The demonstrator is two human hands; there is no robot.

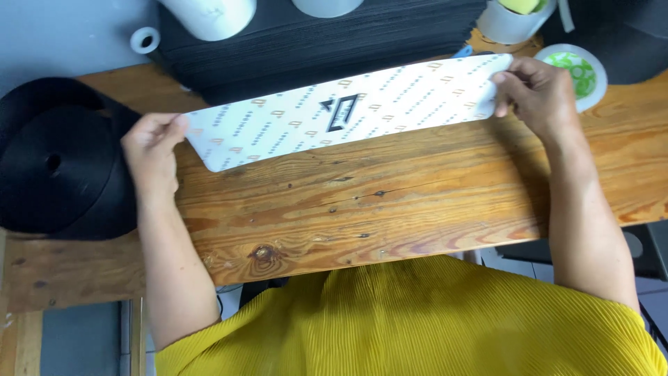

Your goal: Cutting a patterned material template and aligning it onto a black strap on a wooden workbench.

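Note:
A long white sheet [348, 111] with rows of small dots and a dark emblem in its middle lies stretched across the wooden table [390, 202]. My left hand [152, 150] pinches its left end. My right hand [536, 90] grips its right end. The sheet runs slantwise, its right end farther from me. Both ends are held just above or on the wood; I cannot tell which.
A big roll of black webbing [56, 167] sits at the left. A stack of black sheets [320, 35] lies behind the white sheet. White rolls [212, 14] stand on it. A white bowl with a green pattern [581, 73] sits at the right.

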